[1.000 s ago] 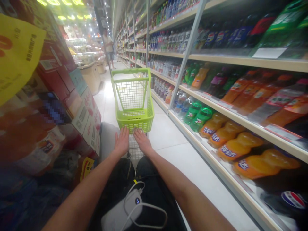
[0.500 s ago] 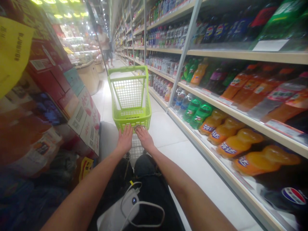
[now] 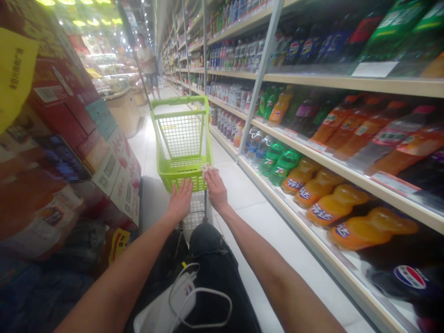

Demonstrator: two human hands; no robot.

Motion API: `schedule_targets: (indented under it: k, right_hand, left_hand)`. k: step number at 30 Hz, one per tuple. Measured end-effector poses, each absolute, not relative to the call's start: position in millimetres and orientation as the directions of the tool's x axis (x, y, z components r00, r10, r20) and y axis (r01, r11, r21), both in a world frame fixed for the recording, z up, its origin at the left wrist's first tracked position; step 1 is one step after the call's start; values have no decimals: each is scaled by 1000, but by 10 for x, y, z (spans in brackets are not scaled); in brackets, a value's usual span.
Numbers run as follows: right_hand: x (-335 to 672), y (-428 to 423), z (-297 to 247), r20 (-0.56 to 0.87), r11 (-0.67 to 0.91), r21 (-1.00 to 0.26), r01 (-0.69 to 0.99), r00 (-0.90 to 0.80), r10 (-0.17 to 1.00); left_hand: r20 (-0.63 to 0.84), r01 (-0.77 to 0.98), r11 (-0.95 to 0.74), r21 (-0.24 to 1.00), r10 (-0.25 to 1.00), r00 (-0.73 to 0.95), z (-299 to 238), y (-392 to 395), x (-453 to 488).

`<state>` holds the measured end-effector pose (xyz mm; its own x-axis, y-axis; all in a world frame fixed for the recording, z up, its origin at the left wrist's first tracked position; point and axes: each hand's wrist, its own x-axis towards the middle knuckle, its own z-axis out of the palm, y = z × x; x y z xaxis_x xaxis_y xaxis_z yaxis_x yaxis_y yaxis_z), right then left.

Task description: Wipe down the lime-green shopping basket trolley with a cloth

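A lime-green plastic shopping cart (image 3: 185,167) stands before me, its mesh back panel facing me across the open basket. My left hand (image 3: 181,199) lies against the near wall of the basket, fingers stretched out and nothing visible in it. At the basket's near right corner, my right hand (image 3: 215,190) is closed on a crumpled pale cloth (image 3: 208,169), which may be a wipe. The cloth touches or is very close to the rim there. Part of the cloth is hidden under my fingers.
Shelves of drink bottles (image 3: 321,208) line the right side. Stacked cartons (image 3: 114,171) and packaged goods crowd the left. A person (image 3: 149,67) stands farther down the aisle. A white power bank (image 3: 169,300) with a looped cable lies at my lap.
My right hand has moved right and slightly forward, from the middle of the near wall to its right corner, and the pale cloth now shows. My left hand stays on the basket.
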<state>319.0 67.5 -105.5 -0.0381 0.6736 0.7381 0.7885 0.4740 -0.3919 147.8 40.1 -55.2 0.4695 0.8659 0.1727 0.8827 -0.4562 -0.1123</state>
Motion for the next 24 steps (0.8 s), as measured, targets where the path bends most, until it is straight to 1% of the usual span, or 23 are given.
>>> schedule_targets:
  k: [5, 8, 11, 15, 17, 20, 22, 24]
  right_hand:
    - [3071, 729, -1553, 678, 483, -345, 805, -142, 721]
    - [3063, 653, -1711, 652, 498, -307, 811, -202, 731]
    - [3078, 539, -1611, 698, 523, -298, 799, -191, 690]
    - [3006, 467, -1225, 810, 536, -334, 775, -54, 584]
    - [2908, 507, -1077, 842, 561, -313, 766, -50, 537]
    - [2725, 622, -1058, 847, 609, -220, 762, -160, 507]
    - [2621, 684, -1173, 805, 612, -174, 772, -246, 540]
    - [2555, 706, -1336, 733, 592, -159, 790, -306, 607]
  left_hand:
    - [159, 847, -508, -158, 833, 529, -631, 385, 1516]
    - [140, 834, -520, -184, 826, 545, -683, 366, 1492]
    - [144, 835, -510, -209, 828, 542, -698, 371, 1412]
    - [207, 860, -456, -231, 840, 501, -660, 421, 1245]
    - [233, 875, -424, -232, 850, 473, -632, 446, 1170]
    - [226, 891, -389, -234, 870, 439, -610, 455, 1091]
    - [207, 892, -382, -241, 878, 432, -623, 441, 1059]
    - [188, 890, -382, -248, 882, 431, -658, 419, 1035]
